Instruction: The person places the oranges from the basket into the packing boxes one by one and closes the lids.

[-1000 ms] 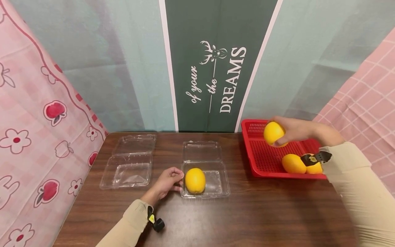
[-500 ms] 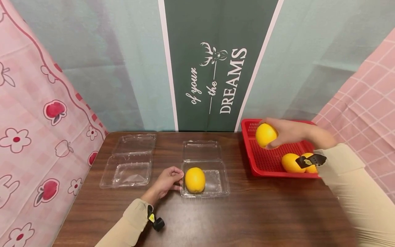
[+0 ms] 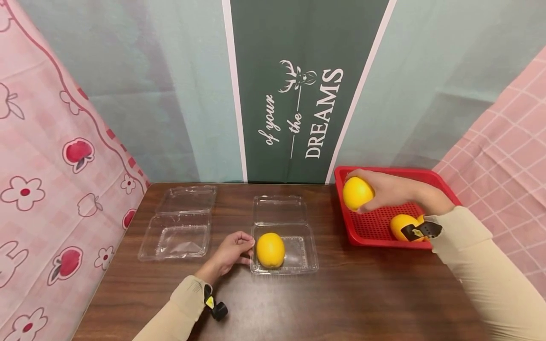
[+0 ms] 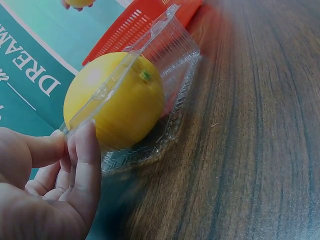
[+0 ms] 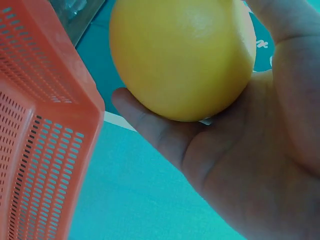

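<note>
One round, smooth yellow fruit (image 3: 357, 193): off the table, between three and four o'clock in the head view, above the nine-o'clock side of the red perforated plastic basket (image 3: 362, 227);
Right hand (image 3: 384, 189): its thumb and fingers grasp that fruit;
Left hand (image 3: 232, 253): at seven o'clock, thumb and fingertips pinching the nine-o'clock rim of the clear hinged plastic container (image 3: 294, 253);
Boxed fruit: a second round yellow fruit (image 3: 270, 250) sits in the container's nine-o'clock half, bare floor beside it at three o'clock;
Basket crossing: over the last second the gripped fruit has shifted from above the basket's middle towards nine o'clock, the left hand staying put; this seems to bring it nearer the container's unfilled half;
Left wrist view: the pinch shows closely, as does a green stem spot (image 4: 145, 75) on the boxed fruit, unseen from above;
Right wrist view: a finger lies along the gripped fruit's underside; only the head view shows more yellow fruit (image 3: 400, 223) inside the basket, partly behind a black wrist strap (image 3: 420, 230).
</note>
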`<state>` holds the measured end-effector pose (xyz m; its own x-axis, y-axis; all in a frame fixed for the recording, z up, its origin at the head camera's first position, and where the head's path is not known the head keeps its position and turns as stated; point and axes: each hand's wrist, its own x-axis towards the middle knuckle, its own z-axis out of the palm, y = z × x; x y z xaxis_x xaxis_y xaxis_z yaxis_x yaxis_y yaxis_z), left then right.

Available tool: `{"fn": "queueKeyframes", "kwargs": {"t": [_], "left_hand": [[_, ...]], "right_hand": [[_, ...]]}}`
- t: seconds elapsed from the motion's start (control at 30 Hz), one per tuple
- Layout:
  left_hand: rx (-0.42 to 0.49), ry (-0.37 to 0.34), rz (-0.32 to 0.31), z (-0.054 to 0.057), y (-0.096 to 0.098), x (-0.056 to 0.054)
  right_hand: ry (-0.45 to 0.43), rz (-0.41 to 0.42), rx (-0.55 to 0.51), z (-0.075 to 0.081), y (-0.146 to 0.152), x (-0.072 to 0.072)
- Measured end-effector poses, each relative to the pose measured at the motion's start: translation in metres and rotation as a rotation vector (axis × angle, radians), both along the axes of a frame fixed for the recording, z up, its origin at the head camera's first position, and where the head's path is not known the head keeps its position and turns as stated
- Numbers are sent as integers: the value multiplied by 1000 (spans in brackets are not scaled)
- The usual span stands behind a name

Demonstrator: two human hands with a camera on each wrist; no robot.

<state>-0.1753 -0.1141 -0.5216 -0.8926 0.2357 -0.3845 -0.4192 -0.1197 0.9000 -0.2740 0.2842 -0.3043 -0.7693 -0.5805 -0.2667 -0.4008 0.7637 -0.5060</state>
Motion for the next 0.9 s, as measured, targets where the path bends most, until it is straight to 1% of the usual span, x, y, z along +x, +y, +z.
{"fn": "queueKeyframes", "kwargs": {"t": [0.13, 0.37, 0.53, 0.77, 0.9], "left_hand": [[-2, 4, 1, 1, 1, 0], [-12, 8, -1, 0, 1, 0], [-12, 8, -6, -1, 0, 1], [-11, 12, -15, -2, -3, 3], [-14, 10, -19, -2, -3, 3]], "right_hand": [[9, 3, 3, -5, -4, 1], [16, 40, -16, -18, -12, 2], [24, 46, -1, -24, -17, 6], [-24, 55, -23, -34, -24, 13], [-36, 68, -24, -40, -28, 18]]}}
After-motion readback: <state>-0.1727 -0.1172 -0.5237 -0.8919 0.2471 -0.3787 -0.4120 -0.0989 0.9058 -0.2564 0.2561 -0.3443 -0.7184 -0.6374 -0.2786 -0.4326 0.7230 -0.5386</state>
